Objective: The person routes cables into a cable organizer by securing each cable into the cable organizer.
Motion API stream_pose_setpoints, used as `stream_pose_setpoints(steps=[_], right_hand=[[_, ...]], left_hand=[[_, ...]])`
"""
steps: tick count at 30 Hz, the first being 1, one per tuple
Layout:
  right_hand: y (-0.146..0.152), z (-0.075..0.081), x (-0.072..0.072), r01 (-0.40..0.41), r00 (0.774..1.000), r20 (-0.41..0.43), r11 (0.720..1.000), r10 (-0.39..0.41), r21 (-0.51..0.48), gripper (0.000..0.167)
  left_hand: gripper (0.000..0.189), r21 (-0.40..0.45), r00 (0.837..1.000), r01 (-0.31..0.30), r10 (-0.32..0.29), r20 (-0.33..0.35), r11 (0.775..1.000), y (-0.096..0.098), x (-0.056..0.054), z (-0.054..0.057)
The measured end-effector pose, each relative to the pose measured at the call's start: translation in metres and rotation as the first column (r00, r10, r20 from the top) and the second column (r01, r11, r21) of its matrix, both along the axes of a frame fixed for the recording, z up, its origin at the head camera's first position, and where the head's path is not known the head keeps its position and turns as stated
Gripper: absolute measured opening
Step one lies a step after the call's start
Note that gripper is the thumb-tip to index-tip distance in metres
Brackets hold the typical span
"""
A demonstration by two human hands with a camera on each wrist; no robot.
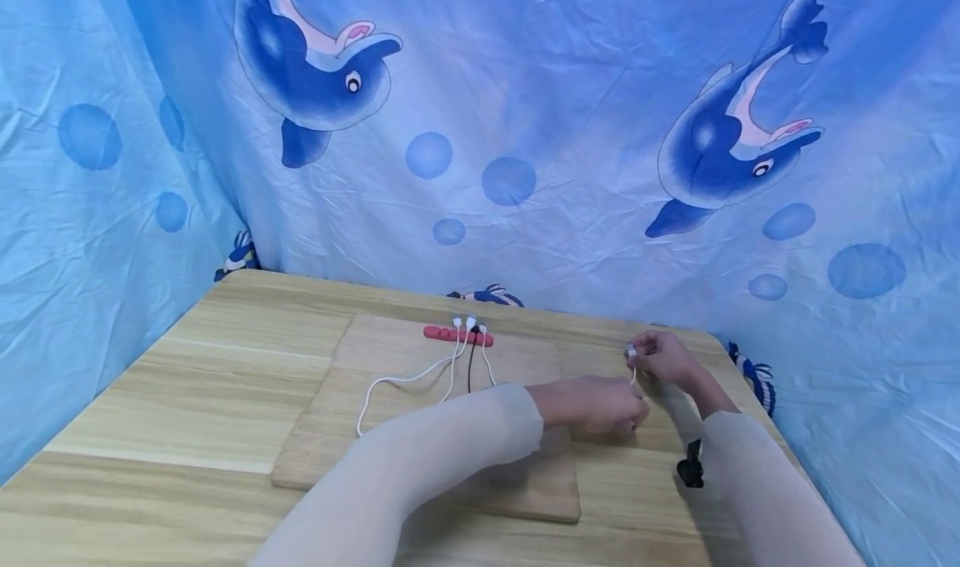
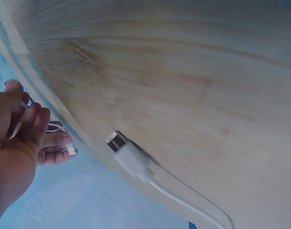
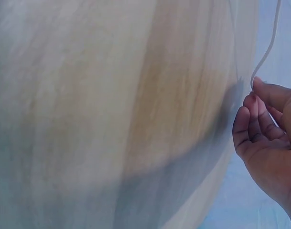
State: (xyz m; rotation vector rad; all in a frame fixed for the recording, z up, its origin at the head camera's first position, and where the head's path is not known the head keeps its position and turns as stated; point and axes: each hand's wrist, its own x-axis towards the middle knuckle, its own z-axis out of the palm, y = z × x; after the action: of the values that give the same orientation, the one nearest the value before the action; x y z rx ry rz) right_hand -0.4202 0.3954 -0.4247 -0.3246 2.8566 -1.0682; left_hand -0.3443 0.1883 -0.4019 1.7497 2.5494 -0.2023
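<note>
My right hand [image 1: 663, 357] is above the right back part of the table, pinching the end of a white USB cable [image 1: 633, 375] near its plug. In the right wrist view the thin white cable [image 3: 271, 40] runs upward from thumb and fingertips. Just in front, my left hand [image 1: 611, 404] has curled fingers on the lower part of this cable. In the left wrist view a small white plug [image 2: 71, 149] shows by fingertips, partly hidden. Nearer that camera, another white USB plug [image 2: 131, 160] is seen against the wood, its cable trailing lower right.
A red cable holder [image 1: 435, 332] with several plugs in it sits at the back of a wooden board [image 1: 315, 442]. White and black cables [image 1: 375, 392] run forward from it under my left sleeve. Blue dolphin-printed curtains [image 1: 600, 242] surround the wooden table [image 1: 187, 400].
</note>
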Motion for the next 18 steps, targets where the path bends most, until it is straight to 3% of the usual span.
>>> stream_pose_setpoints(steps=[3,7,18], right_hand=[[-0.003,0.004,0.001,0.001,1.000,-0.013,1.000,-0.001,0.008,0.029],[-0.008,0.009,0.001,-0.009,0.999,-0.035,1.000,0.009,0.005,0.032],[-0.027,0.017,-0.007,-0.046,0.997,-0.064,0.998,0.044,-0.031,0.034]], left_hand=[[0.018,0.000,0.998,0.008,-0.008,-0.064,1.000,-0.005,-0.001,0.000],[0.022,-0.040,0.981,0.033,-0.040,-0.189,0.999,-0.011,-0.002,0.000],[0.023,-0.025,0.965,0.076,-0.080,-0.250,0.997,-0.038,-0.004,0.001]])
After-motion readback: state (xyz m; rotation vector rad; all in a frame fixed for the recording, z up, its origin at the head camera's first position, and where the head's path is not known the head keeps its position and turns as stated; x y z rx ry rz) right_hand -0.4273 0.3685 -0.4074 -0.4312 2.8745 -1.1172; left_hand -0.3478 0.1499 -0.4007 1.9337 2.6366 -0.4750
